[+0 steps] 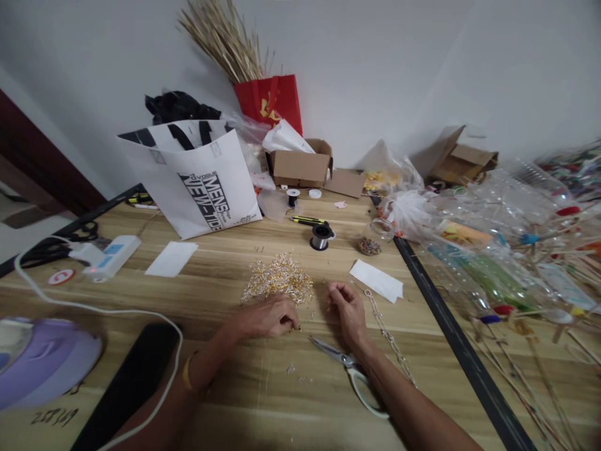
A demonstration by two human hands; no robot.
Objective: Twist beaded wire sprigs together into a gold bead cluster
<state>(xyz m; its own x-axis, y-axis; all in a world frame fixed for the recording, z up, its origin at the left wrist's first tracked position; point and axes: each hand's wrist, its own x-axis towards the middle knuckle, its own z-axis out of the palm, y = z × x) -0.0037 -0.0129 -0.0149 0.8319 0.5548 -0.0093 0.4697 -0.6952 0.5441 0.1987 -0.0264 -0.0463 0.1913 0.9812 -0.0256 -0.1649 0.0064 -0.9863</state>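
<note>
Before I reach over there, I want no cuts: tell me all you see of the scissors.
The scissors lie flat on the wooden table, metal blades slightly parted and pointing left toward the left hand. The pale plastic handle loops run under the right forearm, just behind the right hand. Neither hand holds them.

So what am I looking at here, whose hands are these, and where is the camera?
No machine here: a person wears a camera on the head, looking down at their own two hands on a wooden table. The left hand rests at the edge of a heap of small gold and silver bits, seemingly pinching one. The right hand is curled beside it; what it grips is too small to tell. Scissors lie under the right forearm, a thin chain beside it. Further back: a wire spool, a bead jar, a white bag.
</note>
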